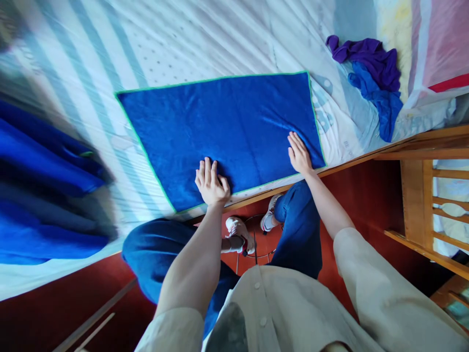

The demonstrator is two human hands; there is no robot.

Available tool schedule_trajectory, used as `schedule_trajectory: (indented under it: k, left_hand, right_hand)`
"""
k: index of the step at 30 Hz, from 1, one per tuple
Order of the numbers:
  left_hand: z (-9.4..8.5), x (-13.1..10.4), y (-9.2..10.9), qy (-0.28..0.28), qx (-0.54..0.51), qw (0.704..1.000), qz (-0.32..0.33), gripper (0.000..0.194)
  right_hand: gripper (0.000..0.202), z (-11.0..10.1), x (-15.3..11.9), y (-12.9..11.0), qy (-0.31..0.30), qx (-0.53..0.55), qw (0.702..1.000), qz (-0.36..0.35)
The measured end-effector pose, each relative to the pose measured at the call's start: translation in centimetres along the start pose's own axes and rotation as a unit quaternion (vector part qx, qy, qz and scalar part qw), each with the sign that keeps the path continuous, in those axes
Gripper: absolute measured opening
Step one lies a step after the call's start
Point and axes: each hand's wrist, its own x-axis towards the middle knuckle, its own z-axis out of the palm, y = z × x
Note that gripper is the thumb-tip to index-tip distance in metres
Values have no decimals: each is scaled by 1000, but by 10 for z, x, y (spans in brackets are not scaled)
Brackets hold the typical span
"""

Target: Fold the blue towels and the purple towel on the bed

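Note:
A blue towel with a green edge is spread flat on the bed, its near side along the bed's edge. My left hand lies palm down on the towel's near part, left of its middle, fingers stretched out. Near the towel's right corner, my right hand also rests flat on the cloth with its fingers extended. Small creases run through the towel just above my right hand. Neither hand grips anything.
The bed sheet is pale with stripes and prints. Crumpled purple cloth and blue cloth lie at the right. Folded dark blue cloths are at the left. A wooden bed frame stands right, above a red floor.

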Motion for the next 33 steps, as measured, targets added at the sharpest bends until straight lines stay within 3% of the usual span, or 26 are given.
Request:
schedule_trajectory:
  k: [3, 6, 14, 26, 30, 33]
  left_hand:
    - [1, 0, 0, -9, 16, 1000, -7, 65]
    - [4, 1, -2, -6, 8, 1000, -12, 68]
    - [4, 4, 2, 12, 26, 999, -18, 65]
    - [1, 2, 0, 30, 15, 999, -21, 61]
    - [19, 6, 30, 60, -31, 998, 15, 60]
    - [43, 19, 71, 29, -80, 987, 137, 60]
  right_hand:
    - [63, -19, -5, 27, 20, -59, 997, 36]
    - [64, -26, -7, 39, 33, -107, 991, 70]
    - [66, -23, -2, 28, 22, -178, 975, 132]
    - [69, -11, 0, 45, 79, -155, 981, 87]
    - [71, -9, -1, 49, 75, -159, 981, 88]
    - [71, -10, -1, 49, 62, -168, 980, 90]
